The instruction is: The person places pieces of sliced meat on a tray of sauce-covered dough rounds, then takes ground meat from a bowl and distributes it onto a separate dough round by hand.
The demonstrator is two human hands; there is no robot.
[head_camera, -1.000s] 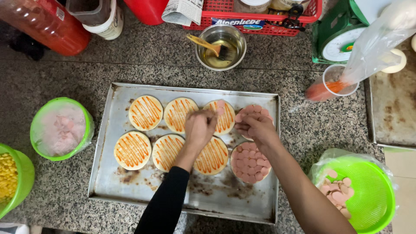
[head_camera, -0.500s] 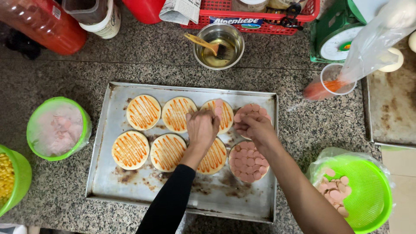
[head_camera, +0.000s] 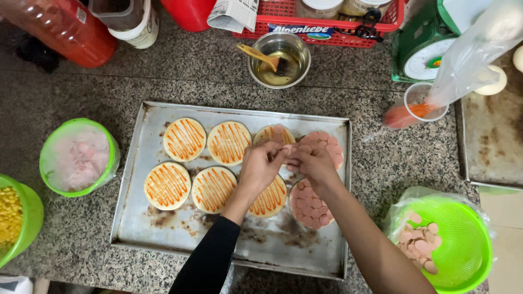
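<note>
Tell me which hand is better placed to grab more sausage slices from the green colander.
Probably the right hand: the green colander of sausage slices sits on that arm's side of the baking tray; the left hand would have to cross over.

A single head-worn camera looks almost straight down from above onto a metal baking tray, which fills the centre of the frame. The view is close, at arm's reach. The counter beyond the tray runs to the top edge; the wearer's forearms enter from below.
</note>
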